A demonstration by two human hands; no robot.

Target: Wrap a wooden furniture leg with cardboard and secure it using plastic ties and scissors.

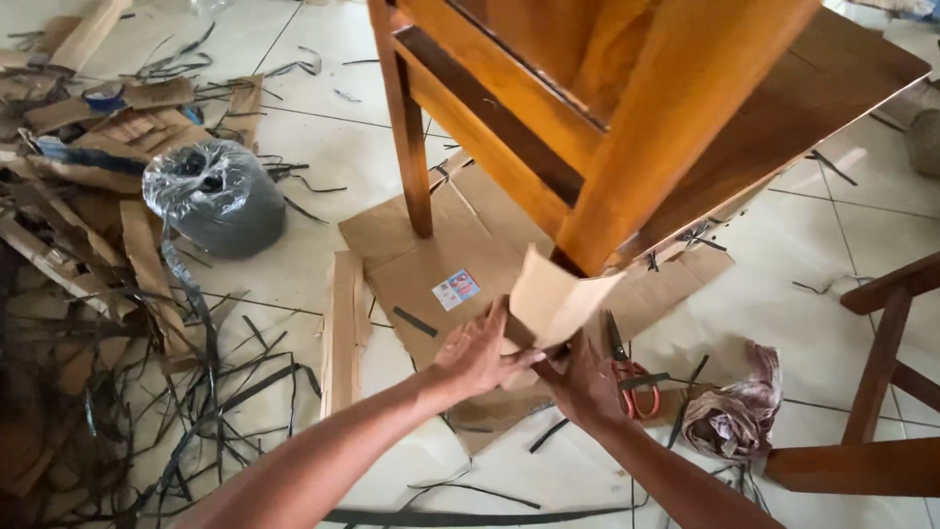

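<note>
A tilted wooden chair stands over flat cardboard sheets on the tiled floor. A folded piece of brown cardboard wraps the foot of the nearest chair leg. My left hand presses the left side of that piece with fingers spread along it. My right hand grips the piece from below on the right. Red-handled scissors lie on the cardboard just right of my right hand.
A grey roll of plastic strapping sits at the left amid cardboard scraps and loose black straps. A crumpled bundle of paper lies at the right, beside another piece of wooden furniture.
</note>
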